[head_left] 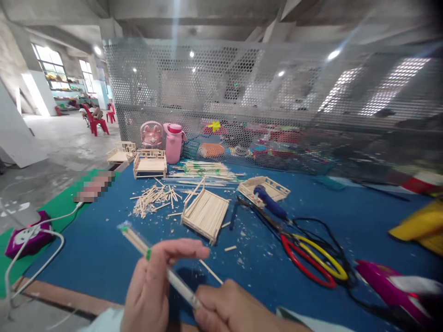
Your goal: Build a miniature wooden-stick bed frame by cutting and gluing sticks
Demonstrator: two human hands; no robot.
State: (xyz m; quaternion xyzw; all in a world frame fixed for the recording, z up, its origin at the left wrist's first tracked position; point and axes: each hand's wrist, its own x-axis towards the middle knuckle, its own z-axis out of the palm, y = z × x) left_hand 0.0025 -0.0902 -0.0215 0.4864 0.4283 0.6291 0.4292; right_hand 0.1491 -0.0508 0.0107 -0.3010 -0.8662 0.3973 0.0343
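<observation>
Holds a clear-wrapped packet of sticks (182, 287) slantwise over the near part of the blue table (100, 249), pointing away to the left at its far, green-marked end. Grasps it partway along with the left hand (148, 286), in a grip clamped on the wrapping and with one finger out to the right. Pinches the near end with the right hand (224, 306), likewise in a clamped grip. Has a thin loose stick (210, 271) just beyond the right hand; cannot tell whether touching. Faces a slatted stick frame (206, 212) on the table beyond both hands, with a heap of short sticks (152, 203) to its left. Has more wrapped packets (204, 170) farther back, near a pink bottle (175, 147). Has to the right a blue glue gun (272, 203), lying partly across a second frame (244, 186), and, nearer, scissors (277, 226) with red and yellow handles.
</observation>
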